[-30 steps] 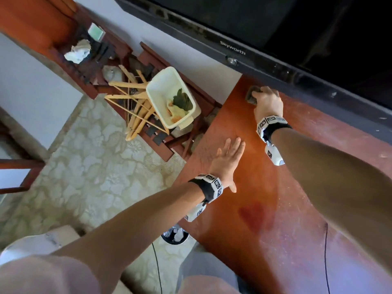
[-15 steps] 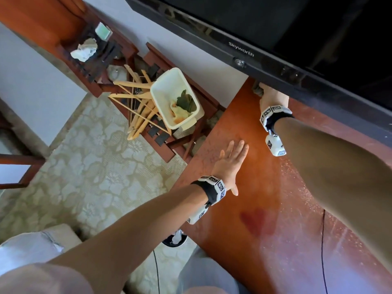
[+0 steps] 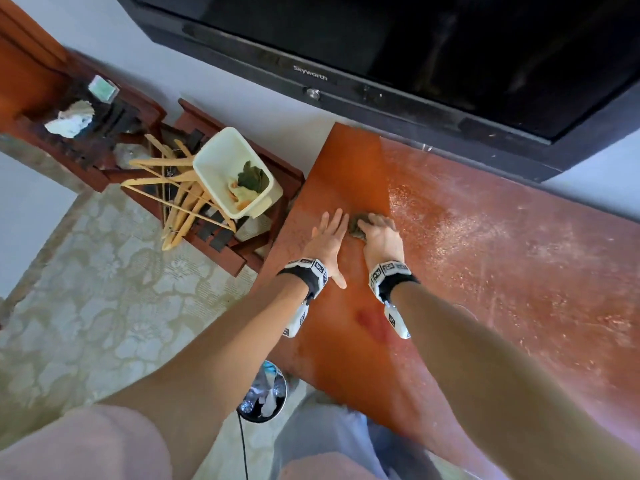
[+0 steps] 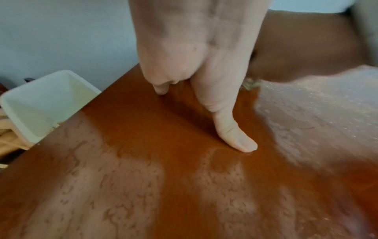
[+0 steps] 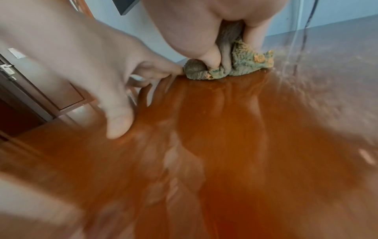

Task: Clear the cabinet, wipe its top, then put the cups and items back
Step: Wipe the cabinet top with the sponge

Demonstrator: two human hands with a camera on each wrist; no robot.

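The reddish-brown cabinet top [image 3: 485,271] is bare; its left strip looks wet and dark, the rest dusty and pale. My right hand [image 3: 379,237] grips a bunched grey-green rag [image 3: 356,226] and presses it onto the top. In the right wrist view the fingers curl round the rag [image 5: 235,67]. My left hand [image 3: 329,237] lies flat on the wet wood just left of the rag, fingers straight; its thumb [image 4: 235,137] touches the surface. No cups are in view.
A black television [image 3: 415,57] hangs over the back of the cabinet. To the left, a white bin [image 3: 232,174] and wooden hangers [image 3: 173,199] sit on low furniture. A round metal bin [image 3: 265,393] stands on the floor by the cabinet's front corner.
My right hand has drawn the rag from under the television back toward me, ending beside my left hand. The left hand has stayed flat in about the same place.
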